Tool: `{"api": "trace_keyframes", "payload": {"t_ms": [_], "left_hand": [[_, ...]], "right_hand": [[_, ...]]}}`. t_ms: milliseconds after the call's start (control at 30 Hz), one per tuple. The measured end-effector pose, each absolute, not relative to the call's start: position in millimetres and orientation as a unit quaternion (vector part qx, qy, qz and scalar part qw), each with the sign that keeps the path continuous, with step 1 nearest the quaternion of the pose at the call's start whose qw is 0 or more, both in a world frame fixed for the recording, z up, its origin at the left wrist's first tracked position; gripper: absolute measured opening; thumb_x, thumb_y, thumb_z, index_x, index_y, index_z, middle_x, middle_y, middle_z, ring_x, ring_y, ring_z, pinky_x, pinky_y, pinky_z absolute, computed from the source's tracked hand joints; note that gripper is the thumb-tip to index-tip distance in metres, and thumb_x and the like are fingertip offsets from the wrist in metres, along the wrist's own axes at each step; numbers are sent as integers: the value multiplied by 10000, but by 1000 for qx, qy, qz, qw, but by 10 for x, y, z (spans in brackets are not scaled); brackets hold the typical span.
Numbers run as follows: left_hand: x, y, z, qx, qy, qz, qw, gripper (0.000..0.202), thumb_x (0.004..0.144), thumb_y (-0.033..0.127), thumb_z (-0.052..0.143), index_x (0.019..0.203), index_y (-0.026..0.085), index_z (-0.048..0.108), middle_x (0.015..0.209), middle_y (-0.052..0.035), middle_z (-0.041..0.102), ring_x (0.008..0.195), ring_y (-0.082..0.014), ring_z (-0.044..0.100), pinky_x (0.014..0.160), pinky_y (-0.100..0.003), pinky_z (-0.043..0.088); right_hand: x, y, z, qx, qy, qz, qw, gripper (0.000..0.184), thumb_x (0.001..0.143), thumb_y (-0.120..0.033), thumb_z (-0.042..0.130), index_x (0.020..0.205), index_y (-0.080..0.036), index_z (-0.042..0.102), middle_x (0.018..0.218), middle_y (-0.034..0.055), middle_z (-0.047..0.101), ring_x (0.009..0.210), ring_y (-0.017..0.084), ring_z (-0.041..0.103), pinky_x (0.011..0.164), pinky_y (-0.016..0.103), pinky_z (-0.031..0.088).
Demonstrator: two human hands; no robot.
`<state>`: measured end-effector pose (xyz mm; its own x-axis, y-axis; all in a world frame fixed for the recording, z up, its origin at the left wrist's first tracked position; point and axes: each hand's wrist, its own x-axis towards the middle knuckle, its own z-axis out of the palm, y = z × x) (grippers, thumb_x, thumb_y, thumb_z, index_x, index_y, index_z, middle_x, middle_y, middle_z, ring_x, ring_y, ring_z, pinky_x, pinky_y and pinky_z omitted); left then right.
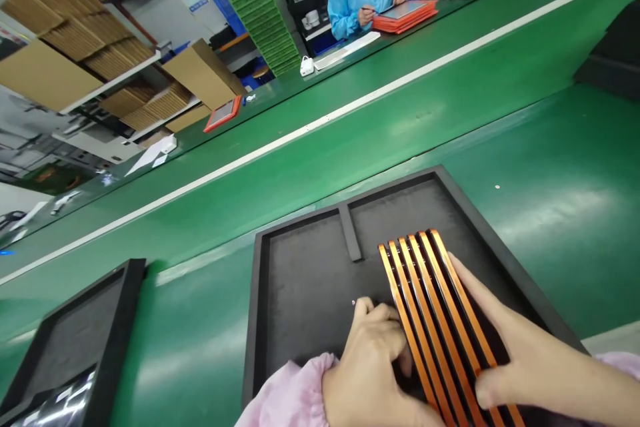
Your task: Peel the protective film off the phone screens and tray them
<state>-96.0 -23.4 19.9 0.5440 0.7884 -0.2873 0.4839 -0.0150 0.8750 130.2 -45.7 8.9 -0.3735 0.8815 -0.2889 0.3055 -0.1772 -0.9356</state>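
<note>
A stack of thin orange-edged panels [425,307] stands on edge, tilted, over the black tray [305,280] in front of me. Dark gaps show between the several panels, and their lower ends run out of the picture. My right hand [520,353] grips the stack from the right, with the thumb across the orange edges and the fingers along the outer face. Against the left face, my left hand [375,347] is closed with curled fingers; its fingertips are partly hidden. A raised divider [350,233] juts from the tray's far wall.
Another black tray [120,320] lies at the left, with a shiny dark sheet [65,403] in it. Across the green bench, a person in a blue coat [345,0] works at a pile of orange-edged tablets [405,20]. A black object [613,57] stands at the far right.
</note>
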Motion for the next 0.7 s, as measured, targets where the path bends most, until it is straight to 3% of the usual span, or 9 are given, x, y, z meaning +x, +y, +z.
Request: {"api": "trace_keyframes", "payload": {"t_ms": [67,167,233,367,500,700], "left_hand": [[-994,-208,129,647,456,161,590,591,459,758,742,567,209,552,704,-42,616,781,-234,547,838,-402,371],[-1007,-174,-29,582,456,173,651,614,694,835,464,616,234,561,705,-37,623,664,-197,546,710,-368,405],[-981,-170,-132,560,449,184,672,593,760,800,412,606,246,557,693,-27,631,654,-190,549,736,-373,407],[-913,-160,-183,583,422,165,674,419,775,605,610,536,262,581,674,-19,671,780,-222,575,939,-403,326],[-905,-76,4,623,421,144,643,363,863,541,515,647,303,683,749,-36,716,814,-243,569,967,-422,303],[-788,-197,197,656,415,166,608,341,829,538,548,728,264,725,810,-94,689,921,-298,555,1008,-447,298]], "right_hand": [[1298,-472,53,-511,-618,542,251,1187,555,-196,644,1531,-290,-26,1530,83,290,1386,351,269,1062,493,379],[1296,-505,-63,-524,-648,490,255,1223,534,-189,658,1510,-372,-57,1545,35,259,1371,382,272,1003,515,451],[1302,-514,-118,-529,-659,471,254,1240,531,-213,683,1494,-403,-76,1543,10,257,1364,391,268,988,525,467],[1310,-487,-56,-521,-662,464,273,1141,591,-231,668,1501,-432,9,1543,-14,253,1357,384,274,989,513,471],[1306,-492,-7,-513,-659,466,292,1042,653,-203,613,1515,-404,63,1539,6,269,1346,373,319,1001,526,456],[1412,-419,-125,-520,-694,399,299,1052,574,-171,589,1525,-307,159,1526,59,301,1352,376,321,1010,489,451]]}}
